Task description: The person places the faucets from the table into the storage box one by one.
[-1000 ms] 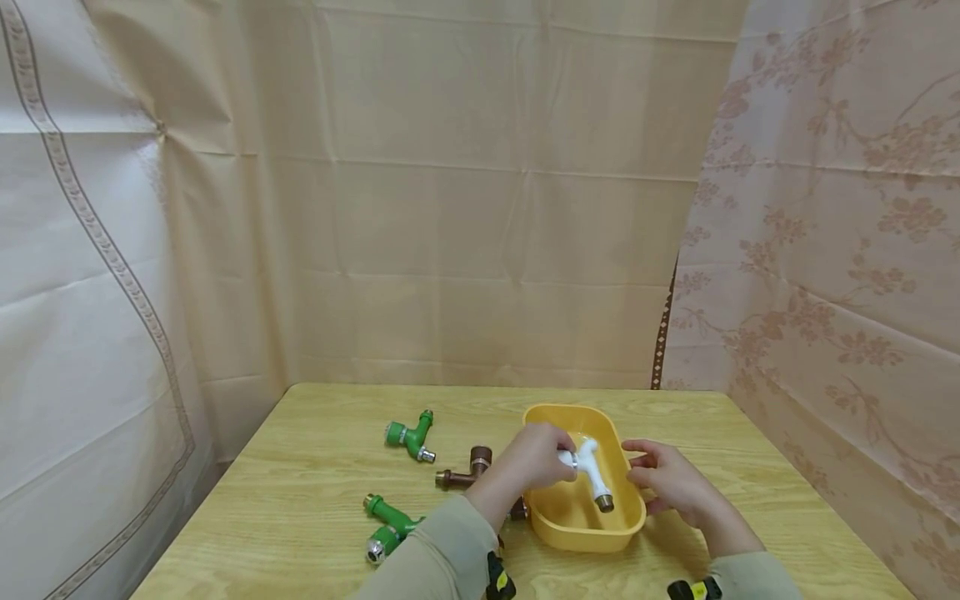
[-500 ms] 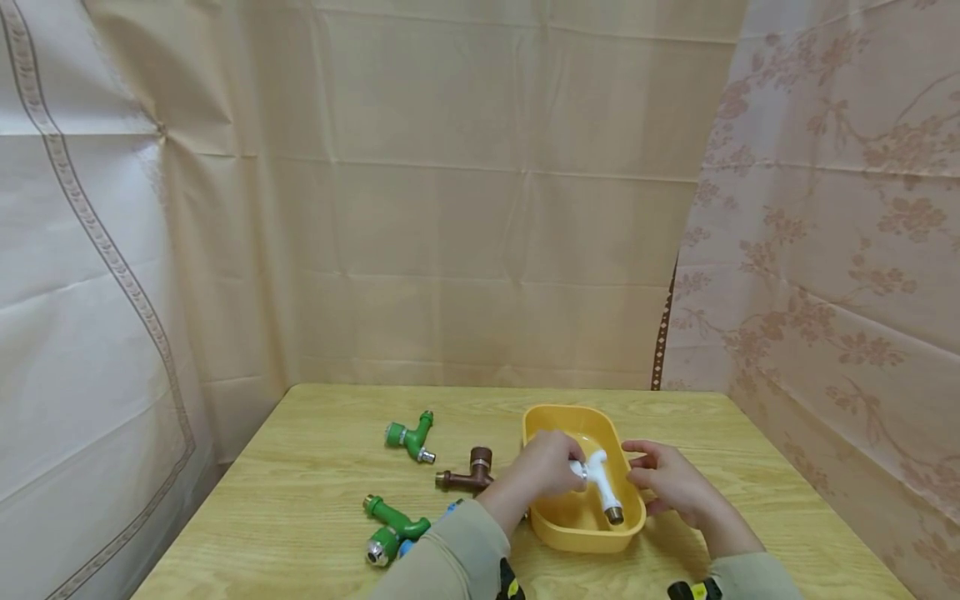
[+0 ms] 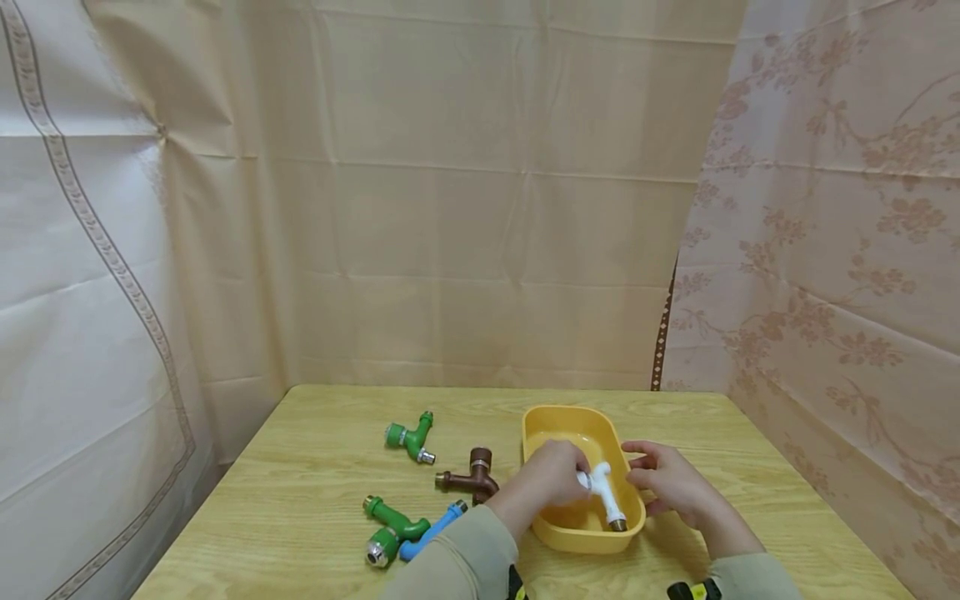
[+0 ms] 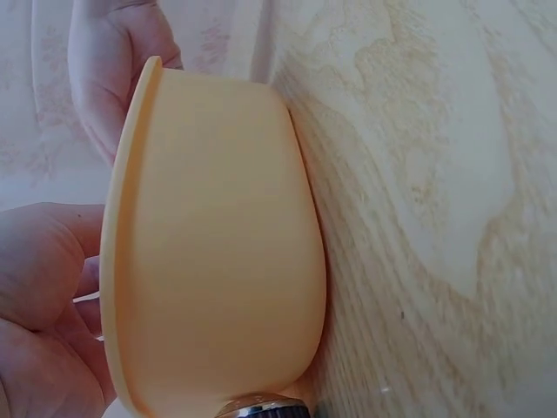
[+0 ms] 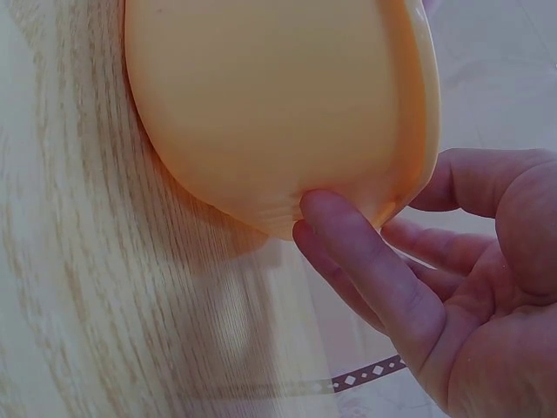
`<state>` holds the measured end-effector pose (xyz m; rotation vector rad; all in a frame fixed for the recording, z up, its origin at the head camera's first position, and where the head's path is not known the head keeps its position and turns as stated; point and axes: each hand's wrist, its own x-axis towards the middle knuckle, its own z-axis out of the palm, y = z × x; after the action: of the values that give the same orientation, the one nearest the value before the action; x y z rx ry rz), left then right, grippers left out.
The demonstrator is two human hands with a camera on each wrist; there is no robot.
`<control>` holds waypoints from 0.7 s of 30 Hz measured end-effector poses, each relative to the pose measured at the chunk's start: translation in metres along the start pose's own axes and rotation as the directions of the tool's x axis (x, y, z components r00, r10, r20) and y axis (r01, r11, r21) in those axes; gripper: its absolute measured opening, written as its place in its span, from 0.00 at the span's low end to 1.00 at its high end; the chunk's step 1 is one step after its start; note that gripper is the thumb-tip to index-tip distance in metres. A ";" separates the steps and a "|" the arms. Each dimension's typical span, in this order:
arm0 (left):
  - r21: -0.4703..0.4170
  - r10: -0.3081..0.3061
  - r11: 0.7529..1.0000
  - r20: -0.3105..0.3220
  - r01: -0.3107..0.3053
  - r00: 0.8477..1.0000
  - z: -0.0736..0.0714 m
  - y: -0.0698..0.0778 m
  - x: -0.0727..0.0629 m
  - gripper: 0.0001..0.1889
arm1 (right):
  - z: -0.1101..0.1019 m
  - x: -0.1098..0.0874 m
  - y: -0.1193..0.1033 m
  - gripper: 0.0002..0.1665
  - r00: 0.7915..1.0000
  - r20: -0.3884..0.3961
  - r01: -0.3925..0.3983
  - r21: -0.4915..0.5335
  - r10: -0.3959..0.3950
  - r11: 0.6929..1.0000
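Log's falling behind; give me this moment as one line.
left hand: holds white tap inside yellow tub | right hand: touches tub's outer side | table: two green taps, brown tap, blue fitting

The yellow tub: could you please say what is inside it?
Inside the yellow tub is a white tap, held by the left hand, which hides the tap's gripped end and part of the tub's floor.

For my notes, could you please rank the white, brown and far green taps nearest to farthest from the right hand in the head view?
1. White tap, in left hand.
2. Brown tap, left of tub.
3. Far green tap, farther left.
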<state>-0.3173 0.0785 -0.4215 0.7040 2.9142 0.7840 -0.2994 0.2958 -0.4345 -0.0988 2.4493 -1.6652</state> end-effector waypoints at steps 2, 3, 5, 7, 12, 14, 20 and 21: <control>-0.006 -0.007 1.000 0.002 0.007 1.000 0.002 0.001 0.000 0.07 | 0.000 0.000 0.000 0.34 1.000 0.000 0.003 0.001 -0.003 1.000; -0.008 -0.011 1.000 0.004 0.011 1.000 0.003 0.001 0.000 0.08 | 0.000 0.000 0.000 0.35 1.000 -0.001 0.003 0.003 -0.003 1.000; -0.008 -0.012 1.000 0.005 0.012 1.000 0.004 0.002 0.000 0.08 | 0.001 0.000 0.000 0.34 1.000 -0.003 0.003 0.004 -0.003 1.000; -0.008 -0.011 1.000 0.011 0.011 1.000 0.004 0.002 0.000 0.08 | 0.001 0.000 0.000 0.34 1.000 -0.004 0.004 0.003 -0.004 1.000; 0.002 0.017 1.000 0.034 -0.017 0.999 0.003 0.001 0.001 0.14 | 0.001 0.000 0.000 0.34 1.000 -0.010 0.003 -0.005 -0.003 1.000; 0.006 0.035 0.999 0.042 -0.035 0.999 0.002 0.001 0.001 0.18 | 0.001 0.000 0.000 0.34 1.000 -0.013 0.002 -0.005 -0.002 1.000; -0.003 0.073 0.997 0.044 -0.073 0.996 -0.001 0.002 0.001 0.17 | 0.001 -0.001 -0.001 0.34 1.000 -0.016 0.002 0.001 -0.002 1.000; -0.004 0.077 0.997 0.043 -0.077 0.996 -0.001 0.002 0.000 0.17 | 0.001 -0.002 -0.001 0.34 1.000 -0.015 0.002 0.002 -0.002 1.000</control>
<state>-0.3169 0.0799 -0.4190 0.8269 2.8630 0.7690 -0.2978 0.2948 -0.4337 -0.0886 2.4593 -1.6751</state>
